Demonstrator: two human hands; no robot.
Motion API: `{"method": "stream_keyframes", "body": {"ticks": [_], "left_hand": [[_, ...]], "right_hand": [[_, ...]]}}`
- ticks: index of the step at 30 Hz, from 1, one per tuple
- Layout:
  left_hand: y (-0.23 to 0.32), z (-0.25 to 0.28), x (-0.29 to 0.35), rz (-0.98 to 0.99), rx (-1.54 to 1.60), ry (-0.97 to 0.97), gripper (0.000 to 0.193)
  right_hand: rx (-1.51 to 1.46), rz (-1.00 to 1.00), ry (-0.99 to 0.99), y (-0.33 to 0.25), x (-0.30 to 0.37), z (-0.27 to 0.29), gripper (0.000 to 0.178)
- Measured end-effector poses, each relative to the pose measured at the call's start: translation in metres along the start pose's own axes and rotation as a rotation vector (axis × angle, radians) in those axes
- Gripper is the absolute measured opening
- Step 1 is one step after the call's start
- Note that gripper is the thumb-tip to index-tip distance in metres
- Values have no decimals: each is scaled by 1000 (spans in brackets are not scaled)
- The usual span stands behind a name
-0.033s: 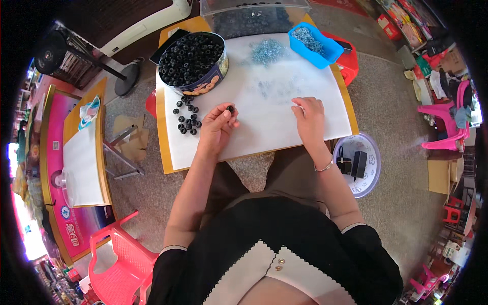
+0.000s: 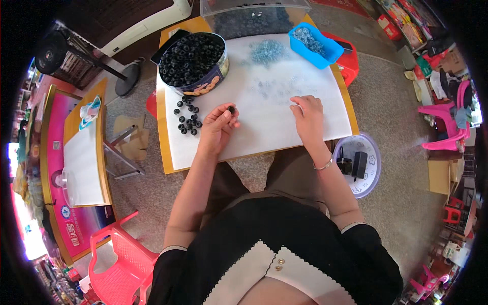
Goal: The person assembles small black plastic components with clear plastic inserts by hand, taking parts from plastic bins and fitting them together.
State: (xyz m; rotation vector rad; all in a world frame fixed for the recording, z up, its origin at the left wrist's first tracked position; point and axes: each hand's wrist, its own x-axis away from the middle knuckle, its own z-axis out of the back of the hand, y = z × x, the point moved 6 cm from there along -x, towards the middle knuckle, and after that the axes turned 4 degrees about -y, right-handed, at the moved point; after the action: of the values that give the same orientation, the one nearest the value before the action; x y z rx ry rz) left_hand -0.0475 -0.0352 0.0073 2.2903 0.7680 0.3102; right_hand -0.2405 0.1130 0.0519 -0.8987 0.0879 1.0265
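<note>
Grip of the left hand [image 2: 217, 127] is closed in a pinch: thumb and index finger hold a small black bead [image 2: 231, 109] at their tips, with the other fingers curled beneath, above the near part of the white-covered desk [image 2: 264, 129]. On the right hand [image 2: 309, 119], the thumb and index fingertips sit close to each other; whether something tiny lies between them I cannot tell. Its wrist wears a thin bracelet [image 2: 324, 165], and the two hands are well apart.

Loose black beads [image 2: 189, 122] lie just left of the left hand, between it and a round tin [image 2: 222, 71] heaped with more such beads [image 2: 190, 58]. Beyond the right hand, tiny translucent bits [image 2: 274, 87] are scattered over the white covering, and a denser pale-blue pile [image 2: 268, 52] lies farther back. A blue tray [image 2: 326, 62] holding similar small pieces stands at the far right corner, and a see-through box [image 2: 254, 23] with dark contents stands along the far edge.

Below the desk's right side, a pale basin [image 2: 377, 170] holds black boxy objects [image 2: 359, 163]. A pink chair [image 2: 119, 272] stands on the floor at lower left.
</note>
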Motion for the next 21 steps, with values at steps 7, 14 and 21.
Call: {"method": "stream_keyframes", "body": {"ticks": [7, 14, 21], "left_hand": [[-1, -4, 3, 14, -20, 45, 20], [-1, -1, 5, 94, -31, 68, 23], [-2, -2, 3, 71, 21, 16, 21]], "right_hand": [[61, 41, -25, 4, -5, -12, 18], [-444, -237, -109, -21, -2, -19, 11], [-635, -62, -266, -96, -10, -49, 12]]}}
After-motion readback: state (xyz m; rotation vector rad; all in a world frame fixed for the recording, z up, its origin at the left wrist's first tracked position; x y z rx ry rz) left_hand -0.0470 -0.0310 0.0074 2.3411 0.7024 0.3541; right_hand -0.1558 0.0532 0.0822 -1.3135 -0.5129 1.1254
